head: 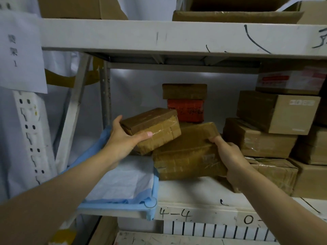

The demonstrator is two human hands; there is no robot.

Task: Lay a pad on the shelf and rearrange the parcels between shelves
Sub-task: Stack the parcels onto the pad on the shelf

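A white pad with a blue border (127, 181) lies on the left part of the middle shelf (191, 206). My left hand (125, 138) grips a small brown taped parcel (159, 126), tilted and held above the pad's far end. My right hand (228, 154) grips the right end of a larger flat brown parcel (185, 154), which leans on the shelf just right of the pad, beneath the small one. Behind them a brown parcel (184, 91) sits stacked on a red one (185, 110).
Several cardboard parcels (276, 110) are piled at the right of the shelf. The upper shelf beam (159, 34) runs overhead with boxes on it. A white upright post (30, 131) with a paper label stands at left. A lower shelf shows below.
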